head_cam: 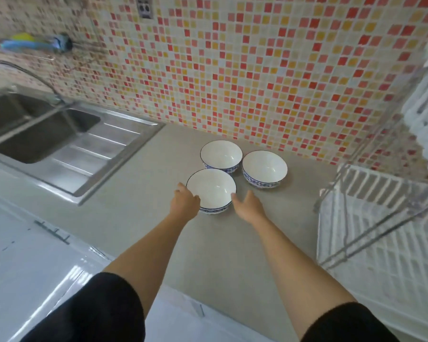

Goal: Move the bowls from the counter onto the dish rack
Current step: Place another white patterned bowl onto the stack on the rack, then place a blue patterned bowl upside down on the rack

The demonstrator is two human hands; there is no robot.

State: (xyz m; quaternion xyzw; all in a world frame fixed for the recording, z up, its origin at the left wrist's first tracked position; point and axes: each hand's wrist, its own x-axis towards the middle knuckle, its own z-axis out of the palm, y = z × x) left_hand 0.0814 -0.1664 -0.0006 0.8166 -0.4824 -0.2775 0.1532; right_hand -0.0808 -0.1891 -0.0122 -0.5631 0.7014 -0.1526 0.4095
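Basically nothing was done yet at this point. All three bowls sat on the counter [139, 218] in a tight cluster just right of centre frame: the nearest bowl [211, 187] at the front, the back bowl [221, 154] just behind it near the tiled wall, and the right bowl [265, 168] beside those two. They all looked empty, white inside with a blue pattern round the outside.

The person had both arms stretched out toward that front bowl. The left hand [185, 199] was at its left rim, fingers spread and curling over the edge, apparently touching it. The right hand [247, 203] was open too, fingertips right at the bowl's right side, though whether it was actually in contact was hard to say. Neither hand was holding anything; the bowl was resting flat on the counter, so this looked like the start of a two-handed pick-up.

The dish rack [381, 243] stood along the right edge of the frame, white slats in a wire frame, and its lower tier showed no bowls as far as could be seen. So the count was zero moved, three to go, with the first grab just getting underway.
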